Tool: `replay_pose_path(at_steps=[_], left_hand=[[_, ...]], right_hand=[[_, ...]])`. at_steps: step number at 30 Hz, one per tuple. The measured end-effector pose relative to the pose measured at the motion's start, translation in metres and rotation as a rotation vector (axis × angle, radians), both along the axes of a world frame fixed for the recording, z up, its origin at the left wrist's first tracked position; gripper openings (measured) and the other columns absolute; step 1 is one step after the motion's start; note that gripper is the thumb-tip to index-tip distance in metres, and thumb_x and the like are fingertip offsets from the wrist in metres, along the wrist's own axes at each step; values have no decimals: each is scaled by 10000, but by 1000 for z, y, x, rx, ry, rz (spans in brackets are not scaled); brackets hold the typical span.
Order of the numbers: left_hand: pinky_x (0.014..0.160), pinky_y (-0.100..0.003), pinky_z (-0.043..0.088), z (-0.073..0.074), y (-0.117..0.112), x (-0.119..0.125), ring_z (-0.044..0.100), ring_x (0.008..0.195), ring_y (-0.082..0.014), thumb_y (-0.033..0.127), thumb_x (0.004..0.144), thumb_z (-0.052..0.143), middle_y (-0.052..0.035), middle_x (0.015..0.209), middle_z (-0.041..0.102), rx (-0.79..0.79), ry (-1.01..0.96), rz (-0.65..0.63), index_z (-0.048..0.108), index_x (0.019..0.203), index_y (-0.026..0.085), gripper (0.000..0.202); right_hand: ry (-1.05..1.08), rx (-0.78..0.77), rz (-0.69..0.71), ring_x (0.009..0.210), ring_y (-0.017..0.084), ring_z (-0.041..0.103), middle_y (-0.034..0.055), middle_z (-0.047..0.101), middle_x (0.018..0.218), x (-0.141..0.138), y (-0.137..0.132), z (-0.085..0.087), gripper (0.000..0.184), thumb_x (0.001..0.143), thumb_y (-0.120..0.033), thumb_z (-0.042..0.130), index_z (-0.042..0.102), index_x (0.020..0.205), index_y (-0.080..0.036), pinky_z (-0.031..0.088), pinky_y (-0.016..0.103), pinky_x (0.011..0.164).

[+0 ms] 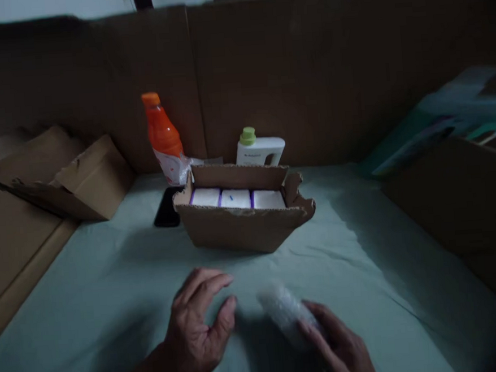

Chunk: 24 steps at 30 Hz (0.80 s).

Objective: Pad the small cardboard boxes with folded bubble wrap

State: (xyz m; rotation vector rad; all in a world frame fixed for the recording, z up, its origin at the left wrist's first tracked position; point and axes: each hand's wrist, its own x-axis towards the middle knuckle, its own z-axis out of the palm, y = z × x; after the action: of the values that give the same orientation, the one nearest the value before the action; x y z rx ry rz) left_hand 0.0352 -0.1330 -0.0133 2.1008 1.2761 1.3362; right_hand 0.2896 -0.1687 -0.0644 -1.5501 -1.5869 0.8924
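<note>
My left hand (pixel 196 331) hovers low over the pale green cloth (pixel 112 309), fingers spread and empty. My right hand (pixel 339 347) grips a small whitish object (pixel 284 308), blurred by motion, which I cannot name. Both hands are near the front edge. Behind them stands an open cardboard box (pixel 242 229) holding three white packs with purple edges (pixel 236 199).
An orange bottle (pixel 162 135) and a white bottle with a green cap (pixel 259 148) stand behind the box. A black phone (pixel 167 208) lies to its left. Folded cardboard (pixel 69 176) sits at left, a cardboard wall (pixel 308 74) behind, and green-and-white packages (pixel 451 115) on a carton at right.
</note>
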Motion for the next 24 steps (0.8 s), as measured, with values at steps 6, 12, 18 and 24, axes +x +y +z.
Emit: replay_pose_path(at_steps=[6, 12, 18, 24], left_hand=[[1033, -429, 471, -46, -57, 19, 611, 1194, -286, 424, 870, 691, -146, 1325, 621, -948, -833, -159, 331, 1512, 217, 765], [1001, -346, 469, -38, -65, 15, 636, 1116, -239, 374, 833, 725, -102, 1196, 684, -965, -998, -102, 357, 1490, 183, 777], [970, -396, 481, -39, -65, -23, 633, 1075, -246, 351, 802, 674, -117, 1176, 668, -831, -772, -128, 369, 1492, 172, 776], [1109, -431, 369, 9, -18, -55, 542, 1252, -279, 360, 748, 745, -103, 1344, 618, -506, -143, -199, 526, 1387, 215, 691]], right_hand=[[-219, 470, 304, 983, 251, 694, 106, 728, 1126, -32, -8, 11, 359, 956, -434, 589, 603, 1238, -213, 560, 390, 834], [-263, 450, 260, 975, 277, 685, 133, 729, 1107, -64, -23, 14, 405, 926, -432, 624, 584, 1254, -199, 548, 427, 833], [-256, 366, 164, 793, 201, 700, 63, 762, 890, -72, -17, 19, 203, 981, -225, 493, 695, 991, -221, 541, 325, 739], [-355, 525, 373, 751, 183, 688, 49, 768, 870, -89, 7, 63, 213, 980, -204, 506, 717, 1014, -200, 512, 310, 715]])
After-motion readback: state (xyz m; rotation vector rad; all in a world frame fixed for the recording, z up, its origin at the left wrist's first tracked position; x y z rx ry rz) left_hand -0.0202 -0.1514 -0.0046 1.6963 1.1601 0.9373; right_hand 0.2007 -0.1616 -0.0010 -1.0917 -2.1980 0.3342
